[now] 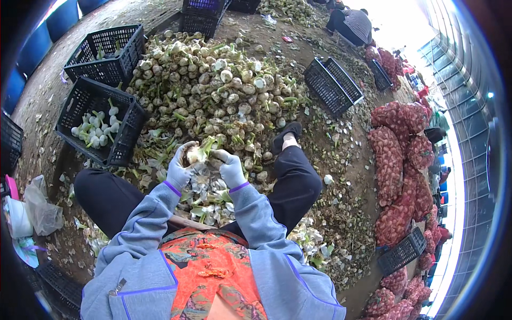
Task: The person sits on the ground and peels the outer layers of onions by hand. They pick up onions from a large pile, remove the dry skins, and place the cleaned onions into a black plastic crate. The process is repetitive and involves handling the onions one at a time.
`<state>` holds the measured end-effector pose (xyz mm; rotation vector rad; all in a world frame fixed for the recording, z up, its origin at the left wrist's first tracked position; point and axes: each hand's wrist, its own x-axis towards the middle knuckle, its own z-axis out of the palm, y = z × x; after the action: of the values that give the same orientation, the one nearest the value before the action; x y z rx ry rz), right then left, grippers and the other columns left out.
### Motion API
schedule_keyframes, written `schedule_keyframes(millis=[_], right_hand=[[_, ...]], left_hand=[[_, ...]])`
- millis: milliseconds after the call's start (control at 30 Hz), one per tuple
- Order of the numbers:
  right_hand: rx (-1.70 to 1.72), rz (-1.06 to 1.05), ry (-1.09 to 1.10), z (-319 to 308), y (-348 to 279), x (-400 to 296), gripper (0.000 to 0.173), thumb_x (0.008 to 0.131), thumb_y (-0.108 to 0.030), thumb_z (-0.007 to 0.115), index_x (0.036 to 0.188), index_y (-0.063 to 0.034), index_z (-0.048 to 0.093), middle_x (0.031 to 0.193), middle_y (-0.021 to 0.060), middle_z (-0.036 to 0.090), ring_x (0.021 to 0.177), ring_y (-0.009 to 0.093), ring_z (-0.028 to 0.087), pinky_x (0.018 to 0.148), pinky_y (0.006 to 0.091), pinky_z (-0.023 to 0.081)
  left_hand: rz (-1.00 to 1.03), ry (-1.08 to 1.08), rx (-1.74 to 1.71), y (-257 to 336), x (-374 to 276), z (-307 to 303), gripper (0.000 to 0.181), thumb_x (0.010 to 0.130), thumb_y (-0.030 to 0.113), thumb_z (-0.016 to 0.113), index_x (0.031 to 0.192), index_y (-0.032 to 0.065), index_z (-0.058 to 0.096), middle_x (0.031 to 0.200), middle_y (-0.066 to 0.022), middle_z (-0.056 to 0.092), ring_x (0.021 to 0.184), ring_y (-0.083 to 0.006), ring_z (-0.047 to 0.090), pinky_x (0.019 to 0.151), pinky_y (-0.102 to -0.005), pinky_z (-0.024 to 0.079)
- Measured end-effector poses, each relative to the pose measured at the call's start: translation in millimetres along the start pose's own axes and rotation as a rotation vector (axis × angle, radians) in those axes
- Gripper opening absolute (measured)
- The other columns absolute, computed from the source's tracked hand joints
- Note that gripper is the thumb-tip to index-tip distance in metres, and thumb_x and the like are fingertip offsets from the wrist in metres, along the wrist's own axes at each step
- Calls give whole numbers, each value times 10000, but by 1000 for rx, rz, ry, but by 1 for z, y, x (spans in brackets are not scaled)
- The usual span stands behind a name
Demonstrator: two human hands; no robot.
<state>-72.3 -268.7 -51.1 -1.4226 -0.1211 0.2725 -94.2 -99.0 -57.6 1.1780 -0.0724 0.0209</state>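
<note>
My left hand (180,168), in a pale work glove soiled at the fingers, grips a garlic bulb (195,155) from the side. The bulb is partly peeled, white with a brown patch, and a green stalk stands up from it. My right hand (230,166), gloved the same way, pinches green leaf skin (208,146) at the bulb's top. Peeled husks (212,202) lie between my legs beneath both hands. Just beyond is a large heap of unpeeled garlic bulbs (208,84). A black plastic crate (130,134) to the left holds several clean white bulbs (96,130).
Another black crate (102,66) stands behind it, and stacked crates (200,20) are at the far side. A black crate (334,86) sits right of the heap. Red mesh sacks (386,164) line the right. A person (354,26) crouches far off. A plastic bag (42,208) lies left.
</note>
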Motion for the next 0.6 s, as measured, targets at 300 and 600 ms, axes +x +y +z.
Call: schedule_keyframes(millis=[300,600], right_hand=[[93,99,56,7,-11,-2,218,824,-39,647,1029,35,635,991,35,646,882,82,566,799,239,456],[-639,-409,133,7,-21,-3,189,765,39,618,949,13,654,896,65,632,828,183,608,755,277,473]], left_hand=[[319,-39,556,12,-3,4,695,653,246,837,1219,32,494,1244,-101,497,1162,-196,469,1014,-328,358],[15,0,-7,3,-5,0,691,752,197,763,1310,24,395,1246,-76,491,1144,-159,480,989,-301,388]])
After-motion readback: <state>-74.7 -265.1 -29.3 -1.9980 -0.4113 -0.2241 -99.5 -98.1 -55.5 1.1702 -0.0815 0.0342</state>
